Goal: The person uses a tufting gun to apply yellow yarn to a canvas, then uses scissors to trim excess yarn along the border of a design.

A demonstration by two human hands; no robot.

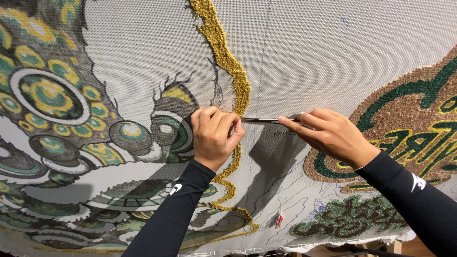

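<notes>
Scissors pinched in right hand, blades lying flat on tufting cloth mid-canvas, tips at gold yarn strip, left hand curled tight, pinching that strip, green-gold tufted patch along right edge

Both arms reach up from the bottom of the view, and both wear long black sleeves down to the wrists. The left hand is curled into a loose fist with its back facing us, and the knuckles point up. The right hand comes in from the right side. Its fingers stretch out flat and point left, toward the left hand. The two hands are near each other but do not touch.
</notes>
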